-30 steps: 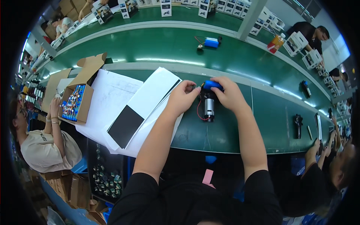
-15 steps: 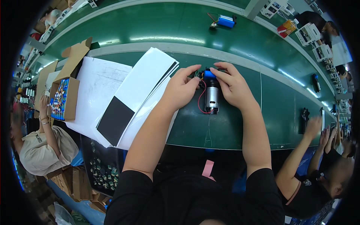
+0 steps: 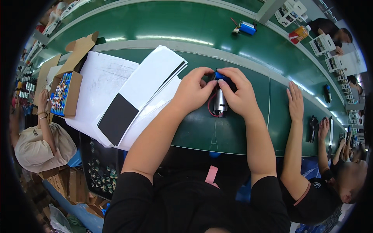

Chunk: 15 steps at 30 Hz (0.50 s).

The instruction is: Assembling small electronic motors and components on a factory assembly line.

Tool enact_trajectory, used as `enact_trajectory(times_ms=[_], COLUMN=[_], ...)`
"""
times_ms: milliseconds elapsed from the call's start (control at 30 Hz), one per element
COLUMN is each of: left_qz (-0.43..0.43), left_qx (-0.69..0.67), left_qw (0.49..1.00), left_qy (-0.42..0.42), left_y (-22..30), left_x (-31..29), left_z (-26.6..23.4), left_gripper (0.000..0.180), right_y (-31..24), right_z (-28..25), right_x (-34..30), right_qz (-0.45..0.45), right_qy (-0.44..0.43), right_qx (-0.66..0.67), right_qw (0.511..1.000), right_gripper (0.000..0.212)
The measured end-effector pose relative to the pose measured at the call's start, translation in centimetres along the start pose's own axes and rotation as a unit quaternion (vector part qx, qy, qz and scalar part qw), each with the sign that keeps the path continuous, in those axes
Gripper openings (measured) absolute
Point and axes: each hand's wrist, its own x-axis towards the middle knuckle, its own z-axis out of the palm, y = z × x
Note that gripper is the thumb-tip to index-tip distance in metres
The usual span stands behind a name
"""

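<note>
A silver motor (image 3: 220, 104), cylindrical and shiny with a dark lower end, lies on the green workbench (image 3: 237, 138) in front of the person, its length pointing away from the body. At its far end is a blue cylinder (image 3: 220, 75), mostly covered by fingers, and a thin red wire (image 3: 210, 106) bows out along the motor's left side. Both hands meet over that far end. The right hand (image 3: 239, 92) is narrowed to a pinch, thumb and forefinger set on the blue cylinder. The left hand (image 3: 194, 90) is curled, its thumb and forefinger a small gap apart at the cylinder's left end; the fingertips overlap the dark parts there, so I cannot tell whether they grip something or only touch it. To the left lies a stack of white sheets (image 3: 155, 72) with a black patch near its lower end, and beyond it stands an open cardboard box (image 3: 73, 95) filled with small blue wired pieces.
</note>
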Motion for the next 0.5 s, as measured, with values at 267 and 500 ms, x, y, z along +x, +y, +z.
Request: enact_trajectory(times_ms=[267,500], left_qz=[0.011,-0.098], left_qx=[-0.096,-0.243], left_qw=[0.994,0.961], left_qy=[-0.060,-0.091], left_y=[1.3,-0.8], left_x=[-1.5,-0.7], left_z=[1.2,2.4], left_gripper=[0.060,0.062], right_y=[1.2,2.6], right_z=[-1.5,-2.3], right_x=[-0.5,-0.2], right_qz=[0.065,0.098], right_qy=[0.001,-0.039], right_qx=[0.053,0.141], right_qw=[0.996,0.984], right_gripper=[0.021,0.024])
